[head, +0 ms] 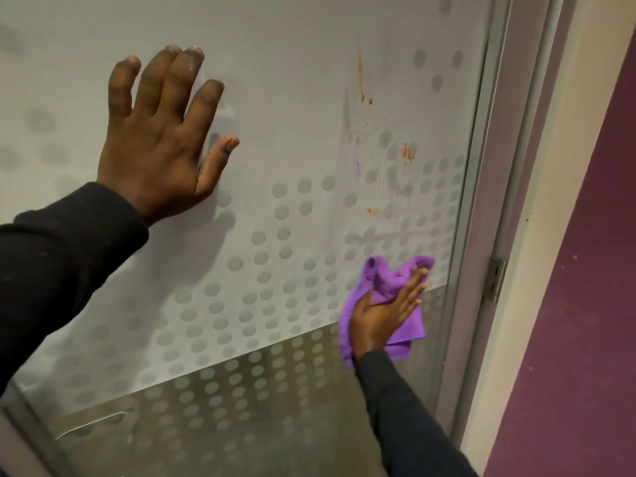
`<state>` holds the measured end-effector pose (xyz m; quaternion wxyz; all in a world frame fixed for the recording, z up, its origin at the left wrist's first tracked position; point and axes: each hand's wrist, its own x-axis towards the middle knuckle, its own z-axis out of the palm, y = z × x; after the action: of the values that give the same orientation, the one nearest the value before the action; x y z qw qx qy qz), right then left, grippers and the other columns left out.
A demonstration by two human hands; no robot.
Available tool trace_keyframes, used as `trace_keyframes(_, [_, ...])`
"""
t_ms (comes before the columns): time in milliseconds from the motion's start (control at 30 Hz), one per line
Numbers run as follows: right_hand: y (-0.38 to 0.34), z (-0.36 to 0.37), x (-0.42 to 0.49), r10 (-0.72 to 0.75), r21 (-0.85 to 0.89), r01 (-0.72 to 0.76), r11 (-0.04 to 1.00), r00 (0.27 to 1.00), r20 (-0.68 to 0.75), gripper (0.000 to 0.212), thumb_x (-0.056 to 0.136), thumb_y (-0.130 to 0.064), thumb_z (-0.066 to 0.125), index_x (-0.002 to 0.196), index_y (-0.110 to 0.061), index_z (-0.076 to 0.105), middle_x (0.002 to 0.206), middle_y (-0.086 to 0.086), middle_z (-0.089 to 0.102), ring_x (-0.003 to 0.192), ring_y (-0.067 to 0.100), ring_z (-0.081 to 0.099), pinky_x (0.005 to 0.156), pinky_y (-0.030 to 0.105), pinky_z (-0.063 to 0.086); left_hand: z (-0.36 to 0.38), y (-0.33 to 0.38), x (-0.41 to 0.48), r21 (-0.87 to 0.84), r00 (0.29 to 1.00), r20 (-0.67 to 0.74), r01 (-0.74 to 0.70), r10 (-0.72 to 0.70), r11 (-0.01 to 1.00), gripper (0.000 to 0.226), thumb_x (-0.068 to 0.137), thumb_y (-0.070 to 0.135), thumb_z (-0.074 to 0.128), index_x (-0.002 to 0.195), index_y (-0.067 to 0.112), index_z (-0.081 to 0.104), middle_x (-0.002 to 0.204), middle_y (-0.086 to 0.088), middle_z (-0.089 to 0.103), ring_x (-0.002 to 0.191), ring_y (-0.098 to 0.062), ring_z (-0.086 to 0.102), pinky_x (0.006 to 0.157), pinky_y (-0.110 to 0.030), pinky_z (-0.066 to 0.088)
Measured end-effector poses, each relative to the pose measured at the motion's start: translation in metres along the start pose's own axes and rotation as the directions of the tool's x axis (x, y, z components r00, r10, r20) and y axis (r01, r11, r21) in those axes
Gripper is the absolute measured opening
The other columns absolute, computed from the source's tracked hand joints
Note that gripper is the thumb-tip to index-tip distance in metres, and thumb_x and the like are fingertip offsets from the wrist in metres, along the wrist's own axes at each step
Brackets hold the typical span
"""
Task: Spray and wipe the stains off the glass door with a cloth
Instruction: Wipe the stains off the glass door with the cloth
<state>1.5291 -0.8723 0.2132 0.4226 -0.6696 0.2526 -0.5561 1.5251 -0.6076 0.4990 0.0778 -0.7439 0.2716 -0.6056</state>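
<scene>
Frosted glass door (296, 98) with dot pattern fills view, purple wall (585, 270) and hinge (495, 278) off right. Left hand (155, 139) flat on pane, fingers spread, holding nothing. Right hand (385, 311) presses purple cloth (382, 287) low on glass, fingers mostly straight. Orange stains (407, 153) sit above cloth, untouched. Risk imo: wiping too low misses them, or smears streaks sideways.
</scene>
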Motion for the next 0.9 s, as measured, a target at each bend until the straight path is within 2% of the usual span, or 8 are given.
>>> trace_keyframes(67, [-0.037, 0.007, -0.031, -0.227, 0.006, 0.227, 0.974, 0.971, 0.081, 0.095, 0.085, -0.045, 0.048, 0.160, -0.002, 0.008, 0.168, 0.020, 0.005, 0.156, 0.037, 0.003, 0.125, 0.060, 0.007, 0.000, 0.000, 0.000, -0.004, 1.000, -0.014, -0.003, 0.003, 1.000, 0.062, 0.101, 0.052, 0.028, 0.142, 0.005, 0.037, 0.157, -0.022, 0.028, 0.146, -0.039, 0.023, 0.116, -0.057, 0.016])
trace_keyframes(267, [-0.046, 0.003, 0.003, -0.723, -0.042, 0.779, 0.625, 0.599, 0.344, 0.105, 0.080, -0.050, 0.055, 0.162, -0.019, -0.002, 0.168, 0.015, -0.004, 0.155, 0.043, -0.003, 0.124, 0.061, -0.004, 0.003, -0.001, -0.002, 0.012, 0.998, -0.063, -0.017, 0.018, 1.000, 0.060, 0.102, 0.049, 0.030, 0.140, 0.005, 0.040, 0.156, -0.022, 0.032, 0.145, -0.039, 0.026, 0.116, -0.055, 0.016])
trace_keyframes(433, [-0.030, -0.022, 0.106, -0.519, -0.012, 0.524, 0.852, 0.846, 0.122, 0.076, 0.096, -0.032, 0.048, 0.160, -0.008, 0.016, 0.170, 0.011, 0.008, 0.157, 0.029, 0.004, 0.125, 0.059, 0.007, 0.005, -0.001, 0.000, 0.027, 0.996, -0.083, -0.024, 0.026, 0.999, 0.060, 0.101, 0.049, 0.032, 0.140, 0.004, 0.043, 0.155, -0.022, 0.033, 0.145, -0.039, 0.028, 0.116, -0.053, 0.016])
trace_keyframes(533, [-0.033, -0.030, 0.165, -0.303, 0.061, 0.300, 0.952, 0.952, 0.047, 0.081, 0.095, -0.045, 0.046, 0.162, -0.013, 0.012, 0.170, 0.009, 0.010, 0.157, 0.029, 0.008, 0.124, 0.059, 0.009, 0.006, -0.001, 0.000, 0.046, 0.996, -0.090, -0.026, 0.030, 0.999, 0.061, 0.101, 0.049, 0.032, 0.140, 0.004, 0.043, 0.155, -0.022, 0.033, 0.144, -0.039, 0.029, 0.116, -0.053, 0.017])
trace_keyframes(633, [-0.074, -0.025, 0.190, -0.086, 0.057, 0.086, 0.995, 0.996, -0.001, 0.094, 0.090, -0.059, 0.042, 0.161, -0.009, 0.005, 0.170, 0.012, 0.004, 0.157, 0.034, 0.004, 0.124, 0.059, 0.009, 0.006, -0.001, 0.000, 0.061, 0.995, -0.096, -0.026, 0.032, 0.998, 0.061, 0.101, 0.049, 0.033, 0.140, 0.004, 0.044, 0.155, -0.022, 0.034, 0.144, -0.039, 0.030, 0.116, -0.053, 0.017])
trace_keyframes(733, [-0.131, -0.007, 0.156, -0.193, 0.025, 0.194, 0.981, 0.980, -0.056, 0.090, 0.091, -0.056, 0.041, 0.160, -0.006, 0.010, 0.169, 0.016, 0.008, 0.156, 0.037, 0.006, 0.124, 0.059, 0.011, 0.008, -0.001, 0.000, 0.074, 0.994, -0.103, -0.023, 0.030, 0.997, 0.060, 0.101, 0.049, 0.034, 0.140, 0.004, 0.045, 0.155, -0.022, 0.035, 0.145, -0.038, 0.030, 0.116, -0.053, 0.018])
trace_keyframes(800, [-0.158, 0.003, 0.110, -0.448, 0.020, 0.448, 0.894, 0.894, -0.024, 0.090, 0.088, -0.050, 0.047, 0.159, -0.004, 0.017, 0.168, 0.018, 0.010, 0.156, 0.037, 0.006, 0.125, 0.057, 0.008, 0.008, -0.001, 0.000, 0.083, 0.993, -0.112, -0.023, 0.032, 0.996, 0.060, 0.101, 0.048, 0.035, 0.140, 0.004, 0.045, 0.155, -0.022, 0.035, 0.144, -0.038, 0.030, 0.115, -0.053, 0.019])
trace_keyframes(900, [-0.158, 0.010, 0.036, -0.757, 0.038, 0.787, 0.616, 0.578, 0.305, 0.099, 0.083, -0.048, 0.058, 0.160, -0.006, 0.012, 0.168, 0.020, -0.002, 0.156, 0.039, -0.006, 0.124, 0.060, -0.004, 0.008, -0.001, 0.000, 0.092, 0.993, -0.112, -0.031, 0.041, 0.995, 0.060, 0.101, 0.048, 0.036, 0.141, 0.004, 0.045, 0.155, -0.022, 0.036, 0.144, -0.038, 0.032, 0.115, -0.053, 0.019])
